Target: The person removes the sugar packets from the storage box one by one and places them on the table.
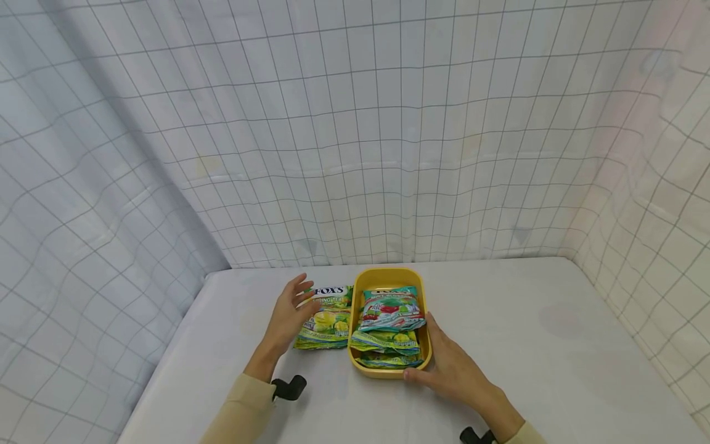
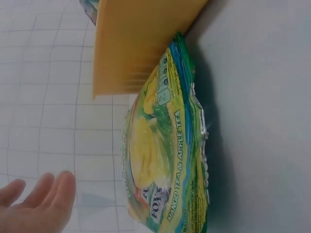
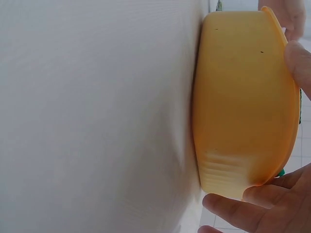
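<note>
A yellow plastic container (image 1: 388,275) sits on the white table with several candy bags in it. On top lies a teal Fox's mint bag (image 1: 391,311), over yellow-green bags (image 1: 391,342). My right hand (image 1: 457,367) holds the container's near right corner, thumb at the near rim and fingers along the right side; the right wrist view shows the container's outer wall (image 3: 238,97). Left of the container, a yellow-green Fox's spring tea candy bag (image 1: 328,327) lies against it. My left hand (image 1: 289,313) hovers by this bag's left side, fingers loosely spread and holding nothing.
White table cloth (image 1: 527,333) extends around the things. Grid-patterned white curtains (image 1: 377,135) hang behind the table and at both sides. Each wrist carries a black camera mount, such as the left one (image 1: 289,387).
</note>
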Available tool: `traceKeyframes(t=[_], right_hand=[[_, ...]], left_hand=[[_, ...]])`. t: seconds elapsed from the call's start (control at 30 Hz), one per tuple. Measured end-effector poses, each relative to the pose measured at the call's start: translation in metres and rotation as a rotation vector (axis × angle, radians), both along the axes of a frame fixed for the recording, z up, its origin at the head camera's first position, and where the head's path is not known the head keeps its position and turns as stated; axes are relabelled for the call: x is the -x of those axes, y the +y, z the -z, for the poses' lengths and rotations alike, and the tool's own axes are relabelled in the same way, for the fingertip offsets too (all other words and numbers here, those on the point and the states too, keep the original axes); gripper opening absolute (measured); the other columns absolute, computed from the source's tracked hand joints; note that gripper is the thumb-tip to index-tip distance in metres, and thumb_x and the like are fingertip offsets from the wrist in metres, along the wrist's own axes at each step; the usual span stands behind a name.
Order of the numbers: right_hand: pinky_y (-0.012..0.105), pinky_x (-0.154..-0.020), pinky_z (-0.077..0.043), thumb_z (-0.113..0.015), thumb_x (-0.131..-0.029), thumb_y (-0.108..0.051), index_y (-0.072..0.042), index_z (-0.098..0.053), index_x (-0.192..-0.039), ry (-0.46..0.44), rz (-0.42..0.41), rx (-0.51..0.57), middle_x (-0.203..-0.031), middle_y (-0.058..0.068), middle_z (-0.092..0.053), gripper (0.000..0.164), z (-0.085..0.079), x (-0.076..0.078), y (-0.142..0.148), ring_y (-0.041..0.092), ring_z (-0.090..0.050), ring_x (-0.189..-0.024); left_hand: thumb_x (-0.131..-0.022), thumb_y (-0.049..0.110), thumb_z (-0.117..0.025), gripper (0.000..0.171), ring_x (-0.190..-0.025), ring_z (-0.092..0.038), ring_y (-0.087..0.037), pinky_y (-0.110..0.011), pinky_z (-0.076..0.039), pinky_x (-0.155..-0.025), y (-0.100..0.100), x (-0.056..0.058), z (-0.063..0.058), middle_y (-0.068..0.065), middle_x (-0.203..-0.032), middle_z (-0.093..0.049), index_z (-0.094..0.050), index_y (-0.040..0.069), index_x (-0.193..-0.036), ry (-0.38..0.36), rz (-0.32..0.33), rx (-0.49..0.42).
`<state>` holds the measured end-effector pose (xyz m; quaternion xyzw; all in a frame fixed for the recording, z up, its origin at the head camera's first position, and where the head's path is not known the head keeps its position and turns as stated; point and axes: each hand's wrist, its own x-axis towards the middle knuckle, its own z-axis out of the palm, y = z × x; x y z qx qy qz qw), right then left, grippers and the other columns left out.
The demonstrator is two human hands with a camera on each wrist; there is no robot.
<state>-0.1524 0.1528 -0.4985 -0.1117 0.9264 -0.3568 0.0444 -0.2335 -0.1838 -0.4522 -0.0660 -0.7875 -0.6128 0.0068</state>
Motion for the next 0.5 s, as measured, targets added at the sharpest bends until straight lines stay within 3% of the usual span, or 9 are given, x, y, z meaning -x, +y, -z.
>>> traceKeyframes(t=[0.5], right_hand=[[0.056, -0.115, -0.031, -0.077, -0.075, -0.07, -0.006, -0.006, -0.164, 0.004, 0.002, 0.006, -0.165, 0.02, -0.023, 0.131, 0.002, 0.001, 0.0, 0.039, -0.031, -0.147]], left_hand=[[-0.098, 0.027, -0.071, 0.079, -0.143, -0.039, -0.038, -0.056, -0.038, -0.111, 0.019, 0.001, -0.012, -0.018, -0.158, -0.038, -0.026, 0.01, -0.16, 0.017, 0.041, 0.003]])
